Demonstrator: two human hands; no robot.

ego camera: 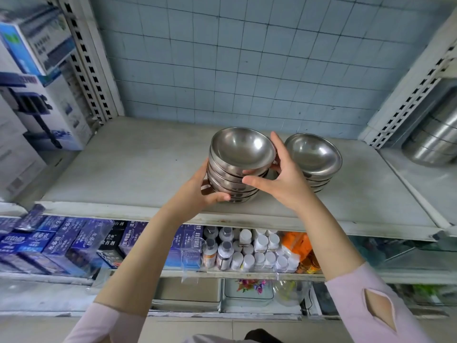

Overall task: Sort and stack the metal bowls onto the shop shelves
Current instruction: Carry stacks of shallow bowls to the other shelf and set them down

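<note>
- Pale pink sleeves (371, 305) at the bottom edge of the frame; both bare forearms reach up and forward.
- Lower shelf tier: dark blue printed cartons (61, 241) to the left, white-capped small bottles (247, 251) in the middle, orange packet (296, 241) just right of the bottles.
- Left hand (197, 191): fingers curled round the lower left side of the stack, thumb tip at its base in front. Gripping.
- Right hand (284, 179): thumb laid across the front of the stack partway up, fingers wrapped behind its right side near the top rim. Gripping.
- Stack of nested shiny round metal bowls (237, 164): upright, between both hands, near the front edge of the grey-white flat metal shelf (123, 169). Cannot tell whether its base touches the shelf.
- Second, shorter stack of similar metal bowls (312, 157): on the same shelf, just beside the right hand and slightly further back.
- Left bay: blue-and-white printed cardboard boxes (37, 70).
- Right bay: large stacked steel pots (435, 137).
- Back: pale blue tiled wall (247, 58).
</note>
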